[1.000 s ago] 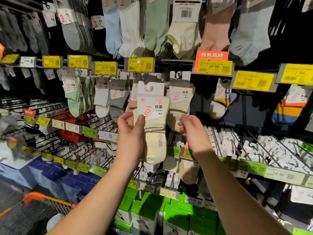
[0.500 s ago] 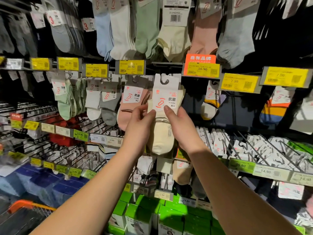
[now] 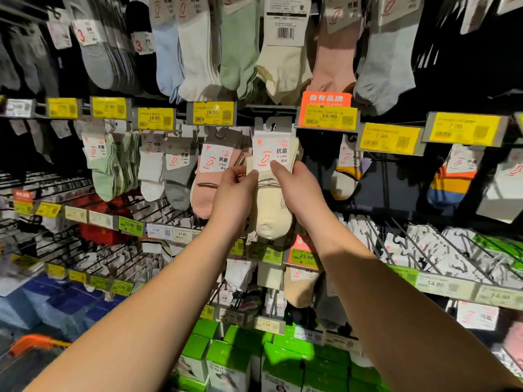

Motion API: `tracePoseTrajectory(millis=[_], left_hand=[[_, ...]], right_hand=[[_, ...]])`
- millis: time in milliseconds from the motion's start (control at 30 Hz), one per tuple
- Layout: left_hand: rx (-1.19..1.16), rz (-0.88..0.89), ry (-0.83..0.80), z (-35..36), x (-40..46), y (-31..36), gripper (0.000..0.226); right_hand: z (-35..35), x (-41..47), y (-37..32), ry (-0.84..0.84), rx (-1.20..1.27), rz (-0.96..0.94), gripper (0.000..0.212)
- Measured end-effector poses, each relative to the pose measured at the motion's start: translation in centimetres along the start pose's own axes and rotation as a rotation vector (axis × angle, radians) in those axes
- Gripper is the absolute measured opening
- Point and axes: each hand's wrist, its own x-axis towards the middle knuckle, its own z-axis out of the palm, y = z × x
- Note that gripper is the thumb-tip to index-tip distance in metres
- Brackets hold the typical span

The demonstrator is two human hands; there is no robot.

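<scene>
A pack of cream socks [image 3: 271, 210] with a white card label hangs at the middle of the sock display, its hook hole up at a peg under the price rail. My left hand [image 3: 233, 199] pinches the pack's left edge with thumb and fingers. My right hand [image 3: 300, 193] grips the right side, thumb pressed on the label's lower edge. A pink sock pack [image 3: 205, 190] hangs just to the left, partly behind my left hand.
Rows of hanging socks fill the wall above and to both sides, with yellow price tags [image 3: 213, 113] and an orange tag [image 3: 327, 110]. Metal pegs [image 3: 396, 236] jut out at right. Green boxes [image 3: 283, 363] stand below. An orange cart handle [image 3: 36, 342] is at lower left.
Both hands have carried the cream sock pack up and to the right, to the peg. My right hand, apart from the pack a second ago, now grips its right side.
</scene>
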Motion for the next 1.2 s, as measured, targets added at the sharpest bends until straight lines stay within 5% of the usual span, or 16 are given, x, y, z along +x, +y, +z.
tracePoseTrajectory(millis=[267,767,967,1067,1200], left_hand=[[0.047,-0.007,0.008,0.2,0.6,-1.1,0.027],[0.432,0.005,-0.026,1.2,3.1,-0.8,0.036],[0.376,0.037,-0.047,-0.5,1.7,-2.8,0.023],[0.330,0.091,-0.021,-1.4,-0.5,-4.1,0.010],[0.274,0.198,-0.098,-1.8,-4.1,-6.3,0.004]], right_hand=[[0.0,0.5,1.0,0.001,-0.022,0.061,0.022],[0.9,3.2,1.4,0.001,-0.372,0.130,0.058],[-0.1,0.0,3.7,0.096,-0.397,0.103,0.071],[-1.1,-2.8,5.7,0.230,-0.289,0.056,0.062],[-2.7,-7.4,9.0,0.325,-0.275,0.013,0.019]])
